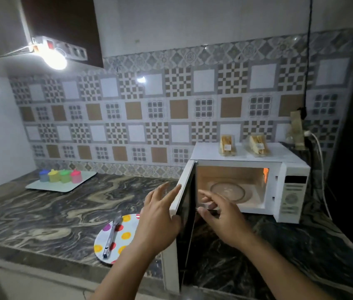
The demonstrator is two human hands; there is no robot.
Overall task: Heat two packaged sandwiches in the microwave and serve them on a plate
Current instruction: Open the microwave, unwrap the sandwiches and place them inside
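Observation:
A white microwave (294, 169) stands at the right of the counter, its door (185, 204) swung wide toward me and its lit cavity showing a bare glass turntable (227, 190). Two packaged sandwiches (227, 146) (257, 145) rest on its top. My left hand (160, 219) grips the door's free edge, thumb inside and fingers on the outer face. My right hand (221, 215) hovers just inside the door with spread fingers, holding nothing. A polka-dot plate (126, 232) lies left of the door with metal tongs (111, 237) across it.
A white tray (41, 186) with several coloured lidded jars sits at the back left of the marble counter (41, 213). A power cord (320, 161) and plug hang right of the microwave. A bright bulb and power strip (63, 48) hang at upper left.

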